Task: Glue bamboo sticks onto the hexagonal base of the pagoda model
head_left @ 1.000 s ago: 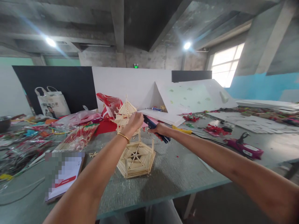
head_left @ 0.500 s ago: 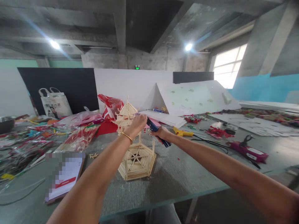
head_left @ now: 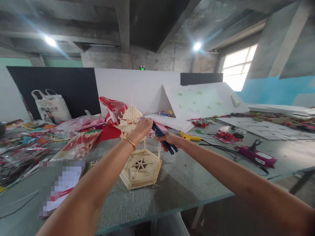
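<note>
- Your right hand (head_left: 169,140) is gripping the blue pliers (head_left: 158,130).
- Your left hand (head_left: 145,126) is just beside their tip.
- The stick base (head_left: 147,175) lies on the table (head_left: 189,185).

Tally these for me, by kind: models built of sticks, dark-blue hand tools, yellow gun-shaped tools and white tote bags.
Stick-built: 2, the tower and the hexagonal base
Dark-blue hand tool: 1
Yellow gun-shaped tool: 1
White tote bag: 1
Total: 5
</note>
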